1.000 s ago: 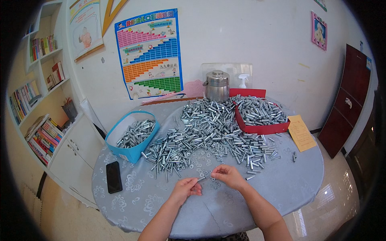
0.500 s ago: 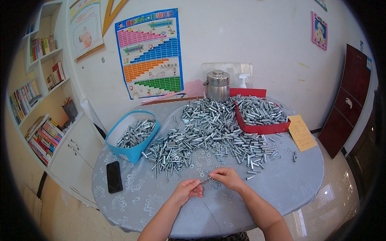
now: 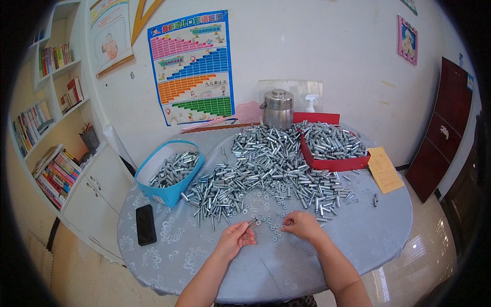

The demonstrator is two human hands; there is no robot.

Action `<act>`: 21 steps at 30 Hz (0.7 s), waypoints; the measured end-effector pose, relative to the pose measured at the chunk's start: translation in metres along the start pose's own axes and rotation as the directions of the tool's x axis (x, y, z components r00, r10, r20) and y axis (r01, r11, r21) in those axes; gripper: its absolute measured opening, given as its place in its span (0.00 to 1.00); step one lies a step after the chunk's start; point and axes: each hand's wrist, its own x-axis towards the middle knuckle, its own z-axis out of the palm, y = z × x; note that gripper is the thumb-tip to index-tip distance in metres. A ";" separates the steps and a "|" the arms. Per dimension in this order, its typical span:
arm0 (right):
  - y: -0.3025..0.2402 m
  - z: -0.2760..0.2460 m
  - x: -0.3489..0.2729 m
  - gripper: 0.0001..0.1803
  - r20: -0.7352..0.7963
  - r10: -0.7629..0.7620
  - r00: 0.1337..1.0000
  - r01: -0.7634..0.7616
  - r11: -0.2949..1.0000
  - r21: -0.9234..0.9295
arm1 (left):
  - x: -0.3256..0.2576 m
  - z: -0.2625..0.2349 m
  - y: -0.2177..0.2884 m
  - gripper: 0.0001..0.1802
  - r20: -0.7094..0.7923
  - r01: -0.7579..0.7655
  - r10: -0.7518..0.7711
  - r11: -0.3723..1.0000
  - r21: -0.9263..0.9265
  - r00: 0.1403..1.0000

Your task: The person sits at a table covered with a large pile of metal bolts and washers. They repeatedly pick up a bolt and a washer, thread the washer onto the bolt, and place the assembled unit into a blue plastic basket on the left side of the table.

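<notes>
My left hand (image 3: 236,239) pinches a thin metal bolt (image 3: 252,222) between thumb and fingers, its tip pointing up toward the heap. To its right, my right hand (image 3: 300,225) is low over the table with thumb and fingertips closed together; whether something small is between them is hidden. Between the hands lie several small metal nuts and washers (image 3: 276,232) on the grey cloth. Beyond them spreads a large heap of silvery bolts and metal sleeves (image 3: 263,158).
A blue-rimmed box (image 3: 168,196) of metal parts stands left of the heap, a red box (image 3: 337,164) of them at right. A black phone (image 3: 146,225) lies at left, a yellow paper (image 3: 384,171) at right. Behind stand a steel pot (image 3: 279,110) and a white spray bottle (image 3: 311,104).
My hands, formerly close together at the bolt, have parted. The right has moved right and slightly nearer; the left has moved slightly left with the bolt, now tilted up.
</notes>
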 end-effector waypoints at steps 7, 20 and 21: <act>-0.015 0.000 0.000 0.15 -0.073 0.054 0.996 -0.024 0.932 0.362 | -0.001 0.001 -0.002 0.12 -0.043 0.000 0.002 0.999 0.045 0.999; -0.031 0.016 0.002 0.10 -0.205 -0.250 0.946 0.323 0.732 0.600 | -0.002 0.008 -0.003 0.13 -0.033 0.061 -0.056 0.982 0.176 0.998; -0.031 0.018 0.002 0.10 -0.212 -0.250 0.945 0.328 0.733 0.596 | -0.002 0.007 -0.004 0.13 -0.035 0.056 -0.050 0.981 0.187 0.998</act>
